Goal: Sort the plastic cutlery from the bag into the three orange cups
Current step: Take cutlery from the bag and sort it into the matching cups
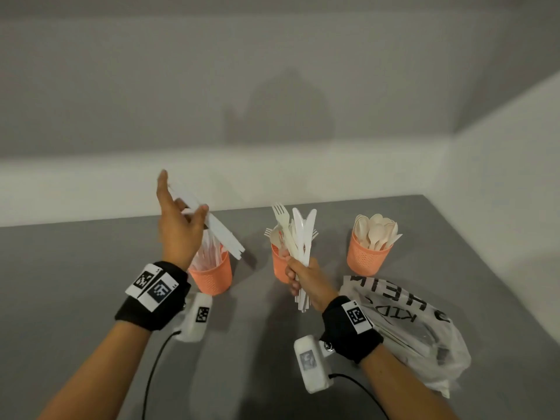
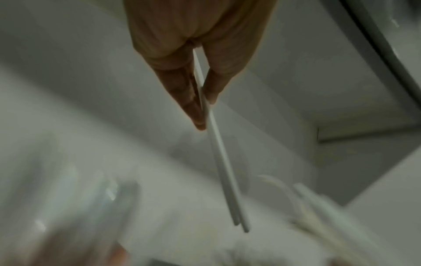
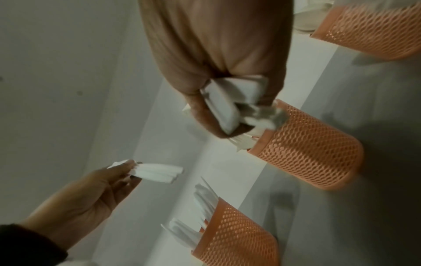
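Left hand, raised above the left cup: thumb and fingers pinch a few white knives, which slant down to the right over the cup's mouth; the index finger points up. In the left wrist view the knives run edge-on between thumb and fingers.

Left cup, orange mesh, upright on the grey table: holds white knives, partly hidden behind the hand.

Middle cup, just behind the right hand: holds forks, tines up; its contents are largely hidden by the bundle in front.

Right hand, held near the middle cup: fingers curled tight round a mixed bundle of forks and knives, heads fanned upward, handle ends projecting below the fist. The right wrist view shows the handle ends packed inside the fist.

Right cup, far right, apart from both hands: filled with cream spoons, bowls up.

Bag, thin clear plastic with black print, lies crumpled on the table at near right, beside the right wrist; more cutlery shows dimly inside.

Both wrists carry black bands with coded markers and a white camera unit.
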The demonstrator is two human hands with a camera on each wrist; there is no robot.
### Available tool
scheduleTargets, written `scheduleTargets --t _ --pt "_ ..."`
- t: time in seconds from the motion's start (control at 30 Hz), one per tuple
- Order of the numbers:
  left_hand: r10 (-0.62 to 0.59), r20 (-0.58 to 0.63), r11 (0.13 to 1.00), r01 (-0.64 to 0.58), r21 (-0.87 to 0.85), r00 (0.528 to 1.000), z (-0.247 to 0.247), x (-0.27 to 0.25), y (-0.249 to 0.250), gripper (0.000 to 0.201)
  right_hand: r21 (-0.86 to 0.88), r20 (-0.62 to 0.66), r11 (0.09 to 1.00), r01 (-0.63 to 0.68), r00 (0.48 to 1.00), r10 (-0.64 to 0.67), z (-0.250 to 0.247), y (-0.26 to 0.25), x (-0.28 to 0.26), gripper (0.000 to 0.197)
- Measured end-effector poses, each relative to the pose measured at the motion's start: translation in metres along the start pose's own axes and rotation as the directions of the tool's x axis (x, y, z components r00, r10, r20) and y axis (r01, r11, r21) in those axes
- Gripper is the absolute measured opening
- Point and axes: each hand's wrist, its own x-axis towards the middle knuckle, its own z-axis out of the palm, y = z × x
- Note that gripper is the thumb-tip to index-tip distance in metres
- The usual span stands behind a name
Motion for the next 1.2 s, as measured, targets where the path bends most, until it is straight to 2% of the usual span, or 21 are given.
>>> scheduleTargets --t 0.07,0.17,0.37,0.43,0.5,0.57,0.63,0.67,0.73,0.77,0.83,0.9,0.93,0.97,1.03,1.1,1.2 --pt "0.108 -0.015 0.983 -0.104 0.149 0.994 -0.013 0.011 -0.002 0.083 -0.016 0.046 1.0 -0.002 0.999 0.002 0.004 -0.002 0.0 0.014" --pt "0.205 0.024 0.912 -0.2 0.358 0.978 -0.019 0.022 -0.016 0.076 -0.012 0.067 1.0 -0.005 0.998 0.005 0.009 -0.004 0.001 0.014" --pt "0.176 0.098 0.893 -0.2 0.403 0.98 0.001 0.005 -0.068 0.053 -0.02 0.069 1.0 -0.019 0.997 0.02 0.012 -0.007 -0.004 0.017" --pt "0.191 0.134 0.809 -0.233 0.54 0.972 0.008 0.001 -0.087 0.049 -0.02 0.072 0.999 -0.035 0.997 0.037 0.012 -0.01 -0.007 0.016" --pt "0.156 0.194 0.681 -0.248 0.689 0.969 0.012 -0.002 -0.1 0.043 -0.032 0.084 0.999 -0.04 0.996 0.043 0.011 -0.011 -0.01 0.015" --pt "0.14 0.297 0.58 -0.322 0.748 0.944 0.013 -0.004 -0.106 0.038 -0.044 0.085 0.998 -0.039 0.995 0.043 0.01 -0.012 -0.012 0.012" --pt "0.124 0.396 0.516 -0.4 0.757 0.91 0.014 -0.006 -0.109 0.046 -0.061 0.073 0.997 -0.036 0.996 0.041 0.009 -0.011 -0.012 0.015" --pt "0.137 0.405 0.503 -0.416 0.758 0.904 0.014 -0.006 -0.109 0.051 -0.076 0.067 0.997 -0.026 0.997 0.031 0.009 -0.01 -0.011 0.019" --pt "0.195 0.354 0.524 -0.402 0.751 0.915 0.013 -0.007 -0.102 0.056 -0.114 0.051 0.993 -0.005 0.999 0.011 0.01 -0.007 -0.01 0.034" --pt "0.231 0.315 0.571 -0.39 0.722 0.921 0.013 -0.01 -0.096 0.057 -0.134 0.038 0.991 0.004 0.999 0.001 0.012 -0.006 -0.009 0.036" --pt "0.294 0.25 0.724 -0.386 0.571 0.922 0.018 -0.017 -0.073 0.055 -0.165 0.001 0.986 0.028 1.0 -0.028 0.016 -0.003 -0.008 0.029" --pt "0.252 0.216 0.892 -0.313 0.325 0.943 0.026 -0.03 -0.043 0.047 -0.206 -0.068 0.975 0.085 0.993 -0.101 0.019 0.001 -0.005 0.019" --pt "0.208 0.229 0.938 -0.26 0.23 0.951 0.03 -0.037 -0.029 0.042 -0.248 -0.108 0.96 0.128 0.981 -0.159 0.02 0.003 -0.003 0.016" --pt "0.169 0.259 0.962 -0.216 0.166 0.951 0.036 -0.044 -0.016 0.037 -0.291 -0.14 0.942 0.166 0.967 -0.213 0.02 0.006 -0.001 0.017" --pt "0.094 0.338 0.979 -0.148 0.138 0.937 0.05 -0.057 0.003 0.026 -0.365 -0.164 0.911 0.193 0.95 -0.267 0.02 0.012 0.001 0.031" --pt "0.008 0.398 0.979 -0.088 0.183 0.918 0.066 -0.066 0.013 0.031 -0.455 -0.165 0.867 0.202 0.938 -0.305 0.018 0.017 0.002 0.047" --pt "-0.045 0.396 0.978 -0.04 0.203 0.917 0.087 -0.071 0.016 0.032 -0.484 -0.164 0.842 0.239 0.92 -0.356 0.013 0.016 -0.002 0.046"
